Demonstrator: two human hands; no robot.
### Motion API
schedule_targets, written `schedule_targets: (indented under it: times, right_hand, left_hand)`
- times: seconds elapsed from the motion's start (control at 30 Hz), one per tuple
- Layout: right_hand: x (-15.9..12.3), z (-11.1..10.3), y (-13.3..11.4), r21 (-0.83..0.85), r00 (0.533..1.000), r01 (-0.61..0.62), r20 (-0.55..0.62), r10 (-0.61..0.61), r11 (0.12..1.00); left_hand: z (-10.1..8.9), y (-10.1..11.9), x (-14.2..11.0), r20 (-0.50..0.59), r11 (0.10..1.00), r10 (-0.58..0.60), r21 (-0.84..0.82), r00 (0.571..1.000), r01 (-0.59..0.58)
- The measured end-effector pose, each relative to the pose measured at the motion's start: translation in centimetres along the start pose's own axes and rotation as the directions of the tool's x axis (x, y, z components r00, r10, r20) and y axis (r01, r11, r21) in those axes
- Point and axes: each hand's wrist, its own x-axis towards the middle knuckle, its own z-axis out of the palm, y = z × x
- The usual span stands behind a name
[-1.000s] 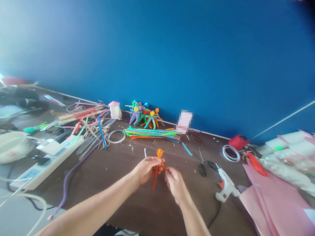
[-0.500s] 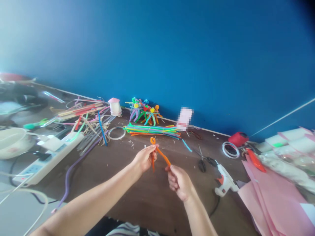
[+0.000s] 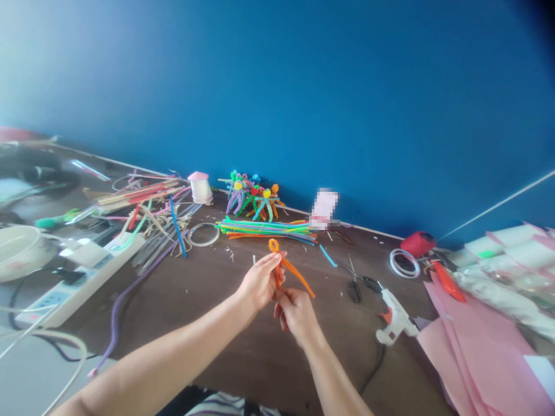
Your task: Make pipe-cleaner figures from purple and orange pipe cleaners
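An orange pipe cleaner (image 3: 291,269) with a small loop at its top is held above a dark brown table (image 3: 243,352). My left hand (image 3: 259,283) pinches it just below the loop. My right hand (image 3: 296,312) is closed on the lower end of one strand, close under the left hand. A second orange strand sticks out free to the right. Behind, a bundle of coloured pipe cleaners (image 3: 266,229) lies flat, with several finished pipe-cleaner figures (image 3: 252,199) standing at the blue wall.
Scissors (image 3: 356,282) and a white glue gun (image 3: 392,318) lie right of my hands, beside pink paper sheets (image 3: 477,352). Tape rings (image 3: 403,263) and a red spool (image 3: 418,244) sit behind. A power strip (image 3: 73,280), a bowl (image 3: 17,251) and loose sticks crowd the left.
My right hand let go of the outer strand's tip and moved left to close on the lower end under my left hand. The loop stayed at about the same height.
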Motion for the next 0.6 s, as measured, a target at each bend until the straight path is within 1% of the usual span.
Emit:
schedule_targets:
  times: [0.07,0.13,0.27,0.33,0.4,0.47,0.53,0.6]
  right_hand:
    - [0.0,-0.2,0.1,0.008,1.000,-0.001,0.006,0.001,1.000]
    - [0.0,-0.3,0.3,0.043,0.999,-0.035,0.023,0.034,0.998]
    - [0.0,-0.5,0.7,0.180,0.991,-0.127,0.063,0.118,0.975]
    - [0.0,-0.7,1.0,0.254,0.986,-0.158,0.085,0.141,0.954]
    - [0.0,-0.8,1.3,0.287,0.986,-0.164,0.089,0.144,0.944]
    - [-0.3,-0.8,1.6,0.256,0.994,-0.104,0.065,0.090,0.961]
    - [-0.7,-0.8,1.8,0.197,1.000,0.013,0.019,-0.017,0.980]
    - [-1.3,-0.8,1.7,0.125,0.988,0.152,-0.044,-0.148,0.980]
  left_hand:
    - [0.1,0.0,-0.2,-0.012,1.000,-0.029,-0.010,0.999,0.029]
    - [0.0,-0.1,-0.2,-0.017,0.998,-0.052,-0.029,0.998,0.052]
    - [-0.3,-0.6,0.1,-0.022,0.992,-0.096,-0.079,0.995,0.094]
    - [-0.5,-0.9,0.3,-0.015,0.986,-0.119,-0.116,0.993,0.116]
    - [-0.5,-1.0,0.5,-0.003,0.980,-0.137,-0.147,0.991,0.135]
    - [-0.5,-0.8,0.6,0.003,0.976,-0.136,-0.172,0.991,0.135]
    - [-0.3,-0.3,0.7,0.000,0.974,-0.119,-0.192,0.993,0.117]
    - [0.0,0.4,0.7,-0.001,0.973,-0.108,-0.207,0.994,0.105]
